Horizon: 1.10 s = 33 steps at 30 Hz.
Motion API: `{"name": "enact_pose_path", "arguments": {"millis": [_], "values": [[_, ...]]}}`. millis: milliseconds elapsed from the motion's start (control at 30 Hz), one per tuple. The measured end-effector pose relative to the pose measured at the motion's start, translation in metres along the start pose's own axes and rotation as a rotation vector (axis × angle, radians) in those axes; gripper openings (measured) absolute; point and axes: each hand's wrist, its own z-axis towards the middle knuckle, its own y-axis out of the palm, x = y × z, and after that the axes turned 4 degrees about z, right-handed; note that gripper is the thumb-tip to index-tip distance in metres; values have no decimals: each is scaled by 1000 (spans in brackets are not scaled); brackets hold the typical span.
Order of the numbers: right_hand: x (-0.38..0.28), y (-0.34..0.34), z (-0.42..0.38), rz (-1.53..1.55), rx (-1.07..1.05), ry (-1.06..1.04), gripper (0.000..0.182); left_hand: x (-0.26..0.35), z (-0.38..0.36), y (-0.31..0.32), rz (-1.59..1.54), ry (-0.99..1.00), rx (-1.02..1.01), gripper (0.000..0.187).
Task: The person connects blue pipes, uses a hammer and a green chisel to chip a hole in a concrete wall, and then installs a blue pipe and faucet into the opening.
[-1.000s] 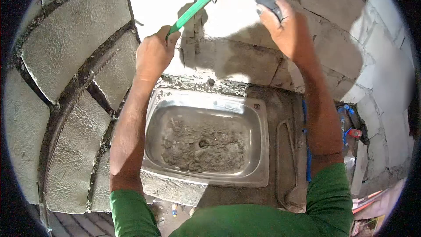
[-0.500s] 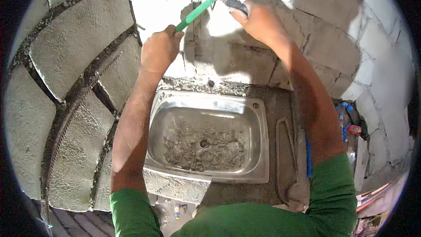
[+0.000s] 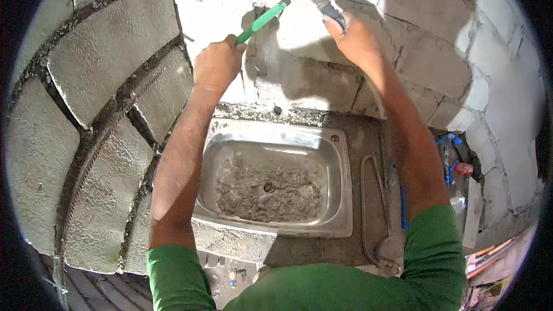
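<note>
My left hand is wrapped round the lower end of a green chisel, which slants up to the right. Its dark tip lies at the pale block wall, in the brightly lit patch. In my right hand is a hammer, gripped by the dark end of its handle. The hammer head is up and to the right of the chisel tip, with a gap between them. Below both hands sits a steel sink with crumbled grey mortar in its basin.
A thin metal frame like a hacksaw lies on the ledge right of the sink. Farther right are a red item and blue pieces. Large blocks with rough joints and a ribbed steel bar fill the left side.
The hammer head has moved right, away from the chisel's upper end, where it was close before. My left hand and the chisel have shifted slightly to the right.
</note>
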Motion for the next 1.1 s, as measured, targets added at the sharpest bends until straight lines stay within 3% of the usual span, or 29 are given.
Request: {"name": "enact_pose_path", "arguments": {"millis": [100,200,233,300,333,433,533,667,733,800,833,867,933,1067,1100], "values": [[-23,-38,5,292,188,-33,43,0,6,-2,0,-44,-59,29],[-46,-50,11,304,493,-202,46,-4,9,4,5,-29,-35,32],[-44,-40,12,307,494,-201,46,-5,9,6,-1,-44,-31,33],[-24,0,8,99,184,-5,50,-3,2,10,-9,-54,-43,33],[-6,14,15,-71,-176,31,54,-2,6,7,-26,-54,-40,32],[8,18,26,-36,-198,92,55,-1,11,-1,-40,-55,-40,32],[9,7,16,-65,-113,45,50,2,14,-13,-5,-47,-38,31],[-30,-54,13,389,215,-109,45,6,18,-17,21,-10,-81,30],[-39,-54,18,328,211,-54,43,7,18,-18,35,-23,-63,30],[-28,-23,23,407,612,-317,47,5,17,-14,44,-19,-53,30],[-21,-10,17,258,141,0,52,2,17,-11,15,-20,-70,31],[-6,13,25,37,-151,83,56,1,19,-10,-14,-20,-73,33],[9,28,30,-3,-277,72,58,3,21,-8,-8,-15,-81,35],[6,22,19,134,-255,118,56,-11,36,1,-71,12,-115,39],[4,13,13,135,-199,79,54,-20,47,-2,24,110,-252,40]]}}
